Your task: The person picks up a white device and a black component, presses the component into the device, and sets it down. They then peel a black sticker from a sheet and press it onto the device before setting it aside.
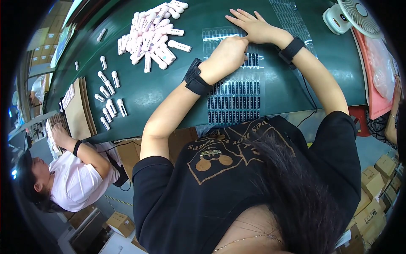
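A clear sheet of dark, elongated stickers [234, 102] lies in rows on the green table in front of me. Over its upper part my left hand [225, 54] is closed, fingertips pressed together; whatever they pinch is hidden. Just beyond it, my right hand [259, 30] lies flat with spread fingers, its heel close to the left hand's knuckles. Another clear sheet with outlined slots [213, 37] shows beside the left hand. Left of my hands is a heap of pale pink, round-headed handheld devices [152, 34]. Several similar devices [109, 86] lie separately farther left.
A white fan [358, 19] stands at the far right, near a pink container with clear plastic bags [380, 63]. More clear sheets [292, 19] lie behind my right hand. At left, a co-worker in a white shirt [80, 186] reaches toward cardboard [80, 108]. A cable [312, 99] hangs over the table's edge.
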The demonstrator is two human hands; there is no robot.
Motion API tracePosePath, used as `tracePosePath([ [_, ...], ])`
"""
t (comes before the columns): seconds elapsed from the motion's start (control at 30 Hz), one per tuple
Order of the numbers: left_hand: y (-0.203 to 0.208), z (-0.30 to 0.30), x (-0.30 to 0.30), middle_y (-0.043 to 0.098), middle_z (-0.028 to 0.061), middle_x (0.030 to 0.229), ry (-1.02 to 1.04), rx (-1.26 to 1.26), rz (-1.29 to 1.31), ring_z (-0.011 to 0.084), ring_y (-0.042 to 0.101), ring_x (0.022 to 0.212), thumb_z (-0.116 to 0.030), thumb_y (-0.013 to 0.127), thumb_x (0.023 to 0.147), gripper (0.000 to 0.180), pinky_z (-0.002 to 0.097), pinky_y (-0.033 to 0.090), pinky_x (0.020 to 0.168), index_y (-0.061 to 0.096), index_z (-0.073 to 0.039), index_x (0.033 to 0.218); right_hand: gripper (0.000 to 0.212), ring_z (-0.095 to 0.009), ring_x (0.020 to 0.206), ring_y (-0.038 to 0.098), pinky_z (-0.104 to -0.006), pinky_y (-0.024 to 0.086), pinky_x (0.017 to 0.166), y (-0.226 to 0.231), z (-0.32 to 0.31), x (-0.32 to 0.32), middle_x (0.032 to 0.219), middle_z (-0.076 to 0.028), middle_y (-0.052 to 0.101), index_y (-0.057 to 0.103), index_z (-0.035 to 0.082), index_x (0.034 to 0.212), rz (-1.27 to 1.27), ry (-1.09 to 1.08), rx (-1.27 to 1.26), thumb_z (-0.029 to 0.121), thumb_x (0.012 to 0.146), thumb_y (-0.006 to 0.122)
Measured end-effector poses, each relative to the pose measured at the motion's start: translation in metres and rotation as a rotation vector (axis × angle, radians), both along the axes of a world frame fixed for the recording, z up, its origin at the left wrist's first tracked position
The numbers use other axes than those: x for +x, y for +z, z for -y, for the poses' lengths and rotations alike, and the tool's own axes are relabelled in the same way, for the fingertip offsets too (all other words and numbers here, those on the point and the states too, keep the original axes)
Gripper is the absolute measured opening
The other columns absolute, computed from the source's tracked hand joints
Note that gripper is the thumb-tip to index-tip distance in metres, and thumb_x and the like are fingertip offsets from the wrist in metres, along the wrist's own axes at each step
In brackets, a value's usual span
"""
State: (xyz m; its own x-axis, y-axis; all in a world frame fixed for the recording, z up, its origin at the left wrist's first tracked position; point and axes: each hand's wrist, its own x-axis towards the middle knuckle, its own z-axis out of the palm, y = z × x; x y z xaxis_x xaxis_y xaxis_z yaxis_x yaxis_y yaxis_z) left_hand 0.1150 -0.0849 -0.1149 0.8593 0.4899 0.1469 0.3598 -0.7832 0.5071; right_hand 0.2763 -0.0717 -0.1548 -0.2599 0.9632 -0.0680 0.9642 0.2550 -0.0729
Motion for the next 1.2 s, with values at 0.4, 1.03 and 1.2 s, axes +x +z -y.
tracePosePath([
  [0.4,-0.010,0.003,-0.001,0.057,0.0177,0.066,0.089,0.075,0.016,0.0322,0.057,0.065,-0.005,0.060,0.065,0.008,0.0373,0.046,0.063,0.058,0.001,0.070,0.083,-0.021,0.130,0.008,-0.0500,0.006,0.103,-0.004,0.002,-0.002,0.141,-0.003,0.011,0.017,0.025,0.134,-0.040,-0.014,0.020,0.036,0.066,0.064],
  [1.03,-0.016,0.011,0.003,0.057,0.0176,0.061,0.244,-0.048,0.016,0.0314,0.059,0.062,-0.004,0.057,0.062,0.005,0.0372,0.047,0.059,0.060,-0.001,0.063,0.087,-0.025,0.130,0.008,-0.0516,0.009,0.101,0.032,0.006,-0.010,0.141,-0.007,0.009,0.016,0.022,0.135,-0.098,-0.006,-0.149,0.034,0.064,0.066],
  [1.2,-0.009,0.011,0.006,0.057,0.0195,0.062,0.253,-0.020,-0.081,0.0325,0.059,0.063,-0.003,0.057,0.059,0.009,0.0370,0.049,0.059,0.060,0.001,0.067,0.088,-0.025,0.130,0.008,-0.0525,0.009,0.101,0.039,0.001,-0.016,0.142,-0.006,0.008,0.016,0.023,0.135,-0.082,0.002,-0.178,0.034,0.063,0.067],
])
